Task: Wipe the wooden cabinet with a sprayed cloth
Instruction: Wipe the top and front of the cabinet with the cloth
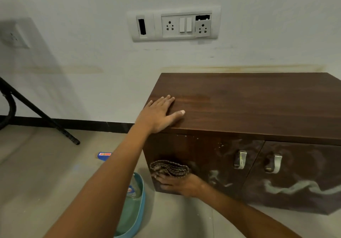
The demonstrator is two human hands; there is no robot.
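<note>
Two hands up: my left hand [160, 112] lies flat and spread on the top of the wooden cabinet [249, 101] near its left front corner, holding nothing. My right hand [181, 184] grips a folded patterned cloth [169, 168], pressed against the left door's lower left. White smears streak both doors. Blue basin [137, 208] sits on floor just left.
</note>
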